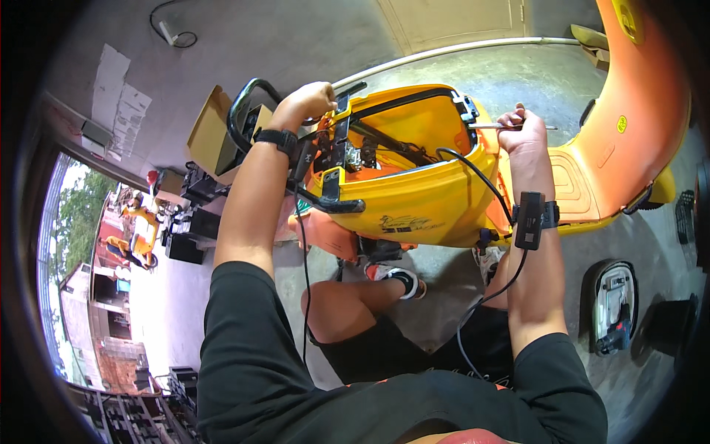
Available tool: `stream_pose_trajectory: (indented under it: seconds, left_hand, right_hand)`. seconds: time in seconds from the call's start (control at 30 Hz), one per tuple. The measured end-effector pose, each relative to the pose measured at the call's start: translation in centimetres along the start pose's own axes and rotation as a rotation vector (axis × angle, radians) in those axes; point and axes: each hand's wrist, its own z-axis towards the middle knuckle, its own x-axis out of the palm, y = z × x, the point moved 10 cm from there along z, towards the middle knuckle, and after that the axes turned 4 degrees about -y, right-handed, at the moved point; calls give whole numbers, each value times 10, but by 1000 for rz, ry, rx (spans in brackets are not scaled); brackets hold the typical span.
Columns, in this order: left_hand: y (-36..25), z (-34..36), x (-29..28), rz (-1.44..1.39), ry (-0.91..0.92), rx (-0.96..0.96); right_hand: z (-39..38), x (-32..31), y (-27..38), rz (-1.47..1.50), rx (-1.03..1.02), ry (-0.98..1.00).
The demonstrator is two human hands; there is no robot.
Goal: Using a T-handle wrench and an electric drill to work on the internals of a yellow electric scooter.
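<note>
Head view, looking down on a seated person at work on the rear of a scooter. The yellow body shell fills the middle of the frame, its open top compartment exposing black cables and metal parts.

Left hand, at about 11 o'clock from the shell's centre: fingers curled together over the upper left rim of the shell, beside the black tubular grab rail. The hand is closed in a grip on that edge; exactly which part lies under the fingers cannot be told. A black wrist strap sits just below it.

Right hand, at about 2 o'clock from the shell's centre: fingers clamped in a fist around a thin metal rod tool, which lies roughly level. Its left end meets the shell's upper right corner near a black bracket; its right end sticks out past the fist. A black wrist-worn device is strapped to this forearm, with a cable trailing down toward the lap.

At 3 o'clock from the shell stands the orange scooter footboard and front panel, touching the shell's right side. At 5 o'clock, on the concrete floor, lies a detached panel with a white inner face. At 10 o'clock, an open cardboard box.
</note>
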Motion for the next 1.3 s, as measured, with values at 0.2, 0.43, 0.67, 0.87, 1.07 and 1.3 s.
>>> stream_pose_trajectory:
  seconds: [0.2, 0.43, 0.67, 0.87, 1.07, 1.3]
  left_hand:
    - [-9, 6, 10, 123, -55, 164]
    - [4, 7, -6, 80, -185, -59]
    - [1, 5, 14, -18, 49, 55]
    - [-6, 9, 14, 186, 2, 20]
    - [-1, 2, 9, 68, 39, -49]
    - [-4, 5, 17, 140, 83, 106]
  right_hand:
    - [0, 0, 0, -10, -6, -18]
    - [1, -1, -1, 15, 16, -23]
    - [0, -1, -2, -13, 20, -2]
    - [1, 1, -3, -12, 35, 10]
    - [2, 0, -3, -12, 38, 1]
    - [0, 1, -3, -10, 26, -19]
